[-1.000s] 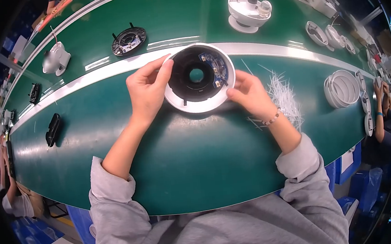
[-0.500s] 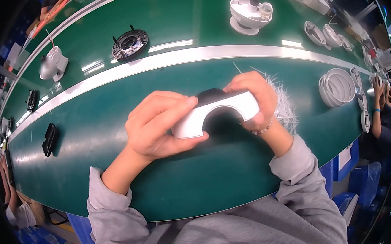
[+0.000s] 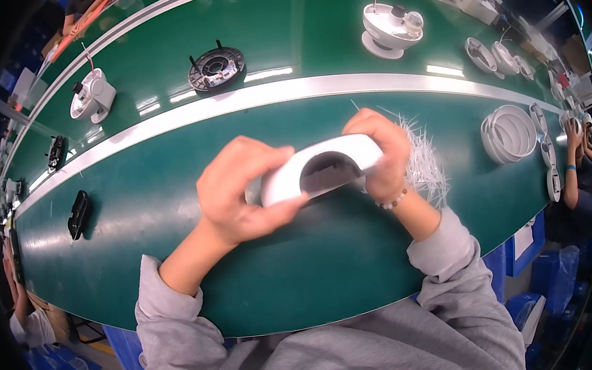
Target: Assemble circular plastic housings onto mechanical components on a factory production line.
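Your left hand (image 3: 241, 189) and right hand (image 3: 385, 156) close around opposite ends of a white shell (image 3: 338, 145), holding it tilted above the green table (image 3: 330, 266). It looks smooth and slightly blurred, with a dark, arched opening facing you; your fingers hide its ends. Thin white strips (image 3: 425, 164) lie just beyond your right wrist, white rings (image 3: 511, 133) farther right, a black part (image 3: 79, 214) well left.

Grey sweatshirt (image 3: 365, 353), folded-up cuffs (image 3: 169, 292), beaded bracelet (image 3: 393, 201) on right wrist (image 3: 409, 211), bare fingers (image 3: 266, 161)
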